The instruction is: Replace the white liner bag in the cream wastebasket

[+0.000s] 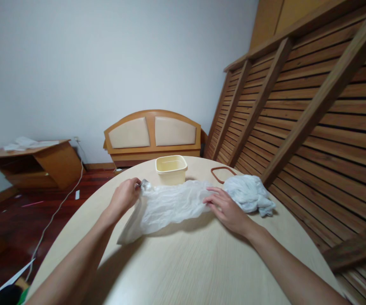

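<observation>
A crumpled, translucent white plastic bag (173, 205) stretches sideways between my two hands, just above the table, with a shadow beneath it. My left hand (126, 195) is closed, pinching the gathered upper left corner of the bag. At the bag's right end, my right hand (223, 207) has its fingertips on the plastic, the index finger a little apart from the others; its thumb is mostly hidden. Right behind the bag stands a pale yellow rectangular plastic tub (171, 171), without a lid. Beside my right hand lies a bunched-up whitish plastic bundle (248, 192).
A brown rounded frame-like ring (216, 174) lies behind the bundle on the round light-wood table (183, 262). Slatted wooden panels (297, 127) lean close along the right. Beyond are a headboard (153, 131) and, at left, a low cabinet (43, 167) and a floor cable (57, 212).
</observation>
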Demonstrator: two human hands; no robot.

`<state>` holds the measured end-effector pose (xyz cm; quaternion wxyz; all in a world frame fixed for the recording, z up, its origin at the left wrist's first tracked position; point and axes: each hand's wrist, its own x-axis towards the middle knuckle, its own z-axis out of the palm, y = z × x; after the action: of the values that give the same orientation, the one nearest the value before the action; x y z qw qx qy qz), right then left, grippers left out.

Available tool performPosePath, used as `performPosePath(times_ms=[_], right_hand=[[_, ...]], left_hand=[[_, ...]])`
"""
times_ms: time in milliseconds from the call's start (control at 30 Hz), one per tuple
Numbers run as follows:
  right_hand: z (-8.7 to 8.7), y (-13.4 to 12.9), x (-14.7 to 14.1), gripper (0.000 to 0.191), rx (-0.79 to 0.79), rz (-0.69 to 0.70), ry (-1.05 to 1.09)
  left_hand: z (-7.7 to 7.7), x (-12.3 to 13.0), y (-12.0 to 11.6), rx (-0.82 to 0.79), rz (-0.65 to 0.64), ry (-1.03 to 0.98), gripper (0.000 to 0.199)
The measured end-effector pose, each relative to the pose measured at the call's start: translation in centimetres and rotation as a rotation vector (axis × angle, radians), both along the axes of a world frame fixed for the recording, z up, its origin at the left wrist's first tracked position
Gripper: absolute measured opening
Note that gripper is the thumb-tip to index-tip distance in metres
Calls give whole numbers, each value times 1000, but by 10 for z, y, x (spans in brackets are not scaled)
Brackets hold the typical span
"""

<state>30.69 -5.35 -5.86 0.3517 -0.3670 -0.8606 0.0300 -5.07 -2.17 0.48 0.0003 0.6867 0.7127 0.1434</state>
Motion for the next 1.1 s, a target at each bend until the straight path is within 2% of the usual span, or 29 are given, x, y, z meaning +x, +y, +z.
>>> performPosePath(times_ms=[133, 300, 400, 467, 633, 733, 867, 967, 1033, 1100], right_hand=[[6, 5, 18, 23, 14, -53, 27], [8, 7, 27, 18, -76, -186, -146], [10, 3, 27, 13, -90, -184, -189], [11, 1, 25, 29, -66, -151, -170], [6, -3, 14, 89, -60, -69, -247], [7, -1, 1, 105, -111, -76, -305], [24, 11, -20, 116, -233, -109, -382], [37, 26, -35, 119, -324, -136, -434], [41, 37, -43, 117, -361, -180, -461], [41, 48, -48, 110, -388, -199, -480]], left_hand=[[0, -3, 1, 20, 9, 4, 31], [-1, -2, 0, -33, -56, -31, 27], [4, 5, -6, -81, -94, -61, 23], [11, 10, -12, -91, -141, -70, 22], [24, 16, -28, -136, -345, -74, 23], [25, 17, -38, -250, -390, -34, 39], [20, 21, -48, -286, -425, 117, 59], [13, 27, -53, -308, -453, 208, 93], [8, 31, -55, -397, -466, 234, 120], [2, 35, -55, -485, -469, 250, 134]])
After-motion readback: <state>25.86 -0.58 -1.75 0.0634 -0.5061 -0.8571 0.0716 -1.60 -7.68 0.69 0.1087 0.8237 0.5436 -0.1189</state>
